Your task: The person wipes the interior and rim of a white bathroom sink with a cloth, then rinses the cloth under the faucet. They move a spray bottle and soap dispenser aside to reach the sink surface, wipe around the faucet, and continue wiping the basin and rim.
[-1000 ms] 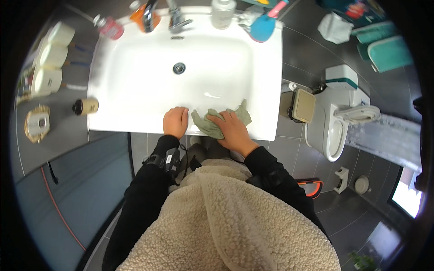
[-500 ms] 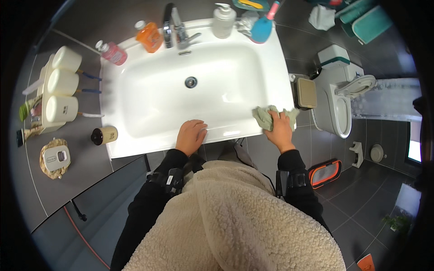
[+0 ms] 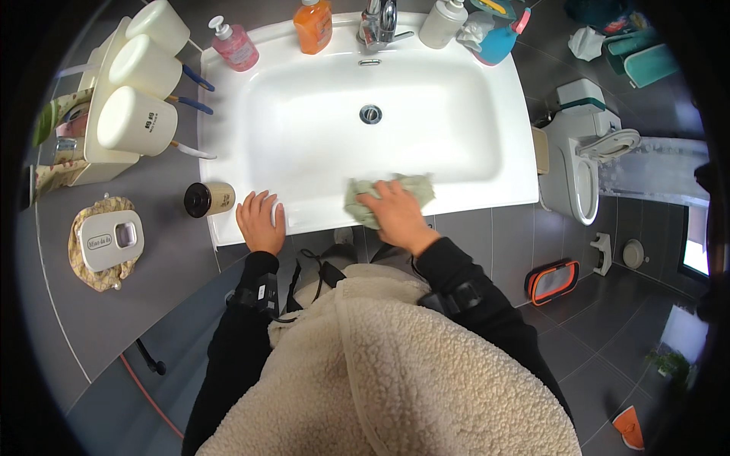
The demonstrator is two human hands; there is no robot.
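Note:
A wide white washbasin [image 3: 304, 219] spans the space before me, its drain showing in the middle. My right hand [image 3: 397, 216] presses a crumpled pale green cloth [image 3: 414, 188] onto the front rim, near its middle, with the fingers bent over it. Farther left on the same rim rests my left hand [image 3: 261, 222], fingers spread and nothing held. Just beside it, at the front left corner, is a brown jar with a dark lid [image 3: 210, 199]. A chrome faucet [image 3: 378, 26] stands at the basin's back edge.
Pink [image 3: 237, 49] and orange soap bottles [image 3: 314, 29], a white pump bottle [image 3: 442, 24] and a blue spray bottle [image 3: 496, 45] line the back. White cups [image 3: 141, 120] hang at left above a white-lidded box [image 3: 110, 239]. A toilet [image 3: 566, 167] is at right.
My right hand has slid the cloth leftward along the front rim, from the right corner to the middle. My left hand has shifted left, nearer the brown jar. The view has moved too.

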